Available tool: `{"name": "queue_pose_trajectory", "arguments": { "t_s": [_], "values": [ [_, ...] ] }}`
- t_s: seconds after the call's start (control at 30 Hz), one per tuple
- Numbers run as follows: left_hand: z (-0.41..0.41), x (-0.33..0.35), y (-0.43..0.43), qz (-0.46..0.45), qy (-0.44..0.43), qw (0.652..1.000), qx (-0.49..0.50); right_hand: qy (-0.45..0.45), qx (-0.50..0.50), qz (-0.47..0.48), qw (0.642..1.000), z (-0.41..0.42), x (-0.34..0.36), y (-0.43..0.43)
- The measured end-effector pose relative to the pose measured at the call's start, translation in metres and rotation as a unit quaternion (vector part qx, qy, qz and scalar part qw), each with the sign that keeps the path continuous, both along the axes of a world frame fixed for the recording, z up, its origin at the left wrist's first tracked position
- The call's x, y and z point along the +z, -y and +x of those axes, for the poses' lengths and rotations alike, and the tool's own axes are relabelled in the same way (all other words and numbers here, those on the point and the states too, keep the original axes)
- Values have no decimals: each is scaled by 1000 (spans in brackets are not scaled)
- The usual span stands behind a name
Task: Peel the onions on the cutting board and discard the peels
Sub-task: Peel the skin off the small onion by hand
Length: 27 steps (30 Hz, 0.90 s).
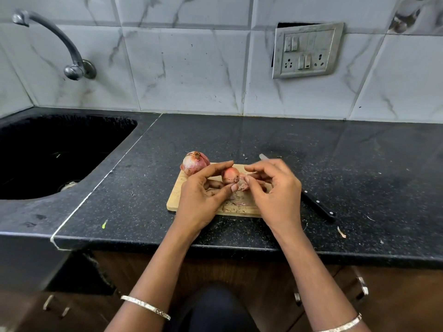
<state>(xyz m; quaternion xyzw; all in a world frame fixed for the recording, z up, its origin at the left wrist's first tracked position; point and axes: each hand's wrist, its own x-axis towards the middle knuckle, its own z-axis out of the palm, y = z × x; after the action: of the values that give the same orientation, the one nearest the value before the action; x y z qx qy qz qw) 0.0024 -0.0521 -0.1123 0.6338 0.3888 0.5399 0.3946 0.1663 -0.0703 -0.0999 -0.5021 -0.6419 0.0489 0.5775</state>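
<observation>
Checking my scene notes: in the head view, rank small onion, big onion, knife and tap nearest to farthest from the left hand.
1. Small onion: held in the left hand.
2. Big onion: just behind, at the board's far-left corner.
3. Knife: right of the board.
4. Tap: far wall, left.

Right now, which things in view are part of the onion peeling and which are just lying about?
Job: small onion, in the left hand; right hand at its loose skin; big unpeeled onion; cutting board; peel scraps on it.
Lying about: knife, sink, tap, switch panel.
</observation>
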Motion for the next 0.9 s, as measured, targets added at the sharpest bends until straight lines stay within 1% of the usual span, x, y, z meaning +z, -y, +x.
{"name": "queue_pose_trajectory", "arguments": {
  "t_s": [0.07,0.17,0.23,0.33,0.47,0.6,0.8,0.9],
  "values": [
    [1,0,1,2,4,1000,15,-11,19,-6,1000,-2,1,1],
    [0,-1,1,0,5,1000,31,17,55,2,998,-4,4,5],
    [0,2,3,13,-10,999,44,16,81,-2,997,-4,5,5],
    [0,6,8,53,-31,996,57,-7,92,-4,996,-3,2,2],
    [2,6,8,81,-37,994,64,-53,122,-34,991,-4,1,2],
    [1,3,6,73,-39,994,73,-77,140,-55,986,-1,-2,-1],
    [2,8,10,78,-52,992,86,-71,124,-65,988,1,-5,-3],
    [2,9,12,82,-63,990,97,-81,139,-69,985,1,-4,-2]
  ]
}}
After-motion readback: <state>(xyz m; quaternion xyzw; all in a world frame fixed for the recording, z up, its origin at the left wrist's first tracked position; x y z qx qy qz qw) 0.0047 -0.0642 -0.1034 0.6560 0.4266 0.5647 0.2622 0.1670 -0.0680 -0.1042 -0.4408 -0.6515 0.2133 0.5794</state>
